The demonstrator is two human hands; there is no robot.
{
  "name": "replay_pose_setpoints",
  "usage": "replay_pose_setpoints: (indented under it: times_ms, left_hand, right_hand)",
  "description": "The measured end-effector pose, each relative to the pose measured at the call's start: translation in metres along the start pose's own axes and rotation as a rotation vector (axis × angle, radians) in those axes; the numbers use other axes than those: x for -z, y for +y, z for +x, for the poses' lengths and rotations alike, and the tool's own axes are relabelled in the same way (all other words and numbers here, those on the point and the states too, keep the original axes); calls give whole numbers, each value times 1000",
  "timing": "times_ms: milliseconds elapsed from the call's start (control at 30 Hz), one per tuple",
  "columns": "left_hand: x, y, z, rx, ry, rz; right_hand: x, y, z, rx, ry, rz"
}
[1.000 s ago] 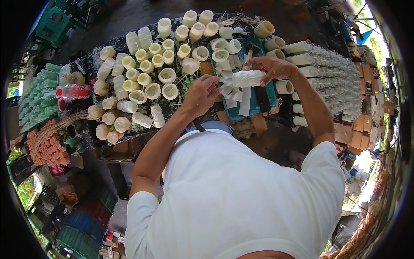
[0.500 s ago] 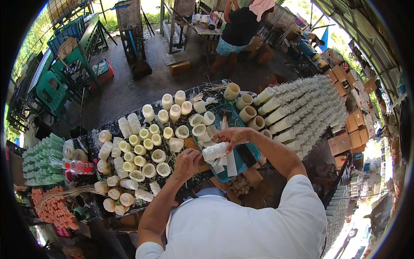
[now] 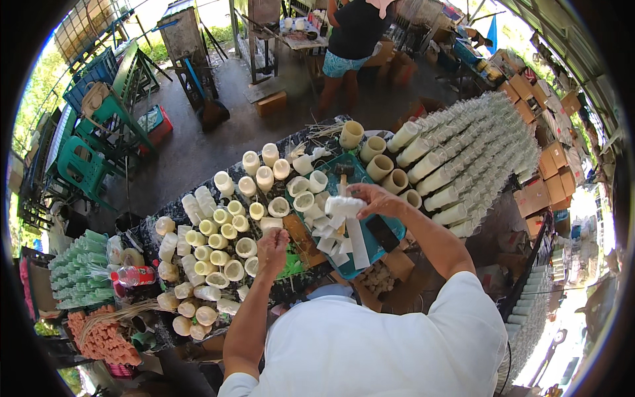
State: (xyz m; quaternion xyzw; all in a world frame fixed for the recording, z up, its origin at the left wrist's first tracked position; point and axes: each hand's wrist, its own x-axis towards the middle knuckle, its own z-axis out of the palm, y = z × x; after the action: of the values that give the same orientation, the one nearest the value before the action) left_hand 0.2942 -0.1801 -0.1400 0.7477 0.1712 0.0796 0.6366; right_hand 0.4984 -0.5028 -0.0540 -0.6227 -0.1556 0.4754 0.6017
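My right hand (image 3: 376, 200) is closed around the end of a white, candle-like cylinder (image 3: 344, 206), which lies on its side in the air above a teal tray (image 3: 366, 260). White strips (image 3: 357, 243) and cut pieces lie under it, along with a black-headed hammer (image 3: 342, 173) and a dark flat rectangular thing (image 3: 381, 233). My left hand (image 3: 272, 248) is raised beside the cream hollow cylinders (image 3: 246, 248), apart from the white one. Its fingers are drawn together; whatever they may pinch is too small to make out.
Rows of plastic-wrapped white cylinders (image 3: 436, 172) fill the table's right. Thick beige tubes (image 3: 380, 167) stand beside the tray. At the left are a red-labelled bottle (image 3: 134, 276), green wrapped bundles (image 3: 83, 271) and orange sticks (image 3: 102, 337). A person (image 3: 357, 36) stands beyond the table.
My left hand has drawn away to the left from the white cylinder. My right hand has carried the cylinder slightly up and right. The view has shifted, and the other person has moved slightly.
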Motion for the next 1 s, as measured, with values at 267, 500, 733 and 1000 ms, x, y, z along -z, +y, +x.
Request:
replay_pose_setpoints:
  times_ms: [267, 500, 733, 1000]
  left_hand:
    - [90, -65, -109, 287, 201, 65]
    - [121, -103, -189, 428, 275, 209]
    - [111, -92, -191, 385, 337, 220]
    - [102, -86, -194, 299, 286, 400]
  right_hand:
    - [113, 100, -23, -37, 592, -589]
    - [117, 175, 26, -125, 917, -856]
    - [105, 217, 35, -42, 1090, -965]
    - [79, 178, 31, 167, 1105, -1153]
